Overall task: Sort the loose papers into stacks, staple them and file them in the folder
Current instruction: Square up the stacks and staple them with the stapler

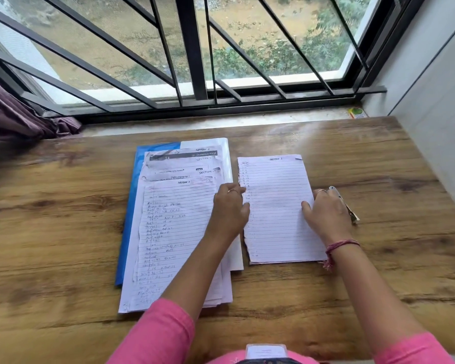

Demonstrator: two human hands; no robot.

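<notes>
1. Lying toward the middle of the desk [63, 232], the loose papers [179, 232] form an untidy heap on top of a blue folder [132, 206], whose left edge and far-left corner show from under them.
2. A smaller stack [276, 206] of lined sheets lies just beside the heap, on its right, nearer the desk's right edge, with what looks like a staple at its far-right corner.
3. The left hand [230, 211] rests with relaxed fingers on the heap's right edge, reaching toward the gap between the two piles and gripping nothing.
4. The right hand [329, 216] presses on the small stack's right edge with its thumb spread on the paper; whether its fingers also grip the stapler [348, 208] lying just behind it I cannot tell.
5. The sheets are likely light, limp and slippery against each other, and the torn left edges would tear further if tugged.
6. A flat palm could hold a pile steady while the other hand pinches a free corner or long edge.
7. The heap is better lifted from both long sides, since the fanned sheets may slide apart.
</notes>
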